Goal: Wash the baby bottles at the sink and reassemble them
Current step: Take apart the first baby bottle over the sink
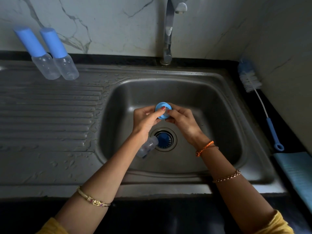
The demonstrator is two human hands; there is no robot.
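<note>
Over the middle of the steel sink [219, 92] I hold a blue bottle collar ring [162, 105] between both hands. My left hand [146, 119] pinches its left side with thumb and fingers. My right hand [181, 119] pinches its right side, where a clear teat seems to sit, partly hidden by my fingers. A clear bottle body [147, 146] lies on the sink floor below my left wrist, beside a blue cap [164, 140] resting on the drain. Two assembled bottles with blue caps [42, 53] [62, 54] stand on the drainboard at the far left.
The tap [168, 31] rises behind the sink; no water is running. A blue and white bottle brush [258, 102] lies on the dark counter to the right, near a blue cloth [297, 173]. The ribbed drainboard [50, 115] on the left is wet.
</note>
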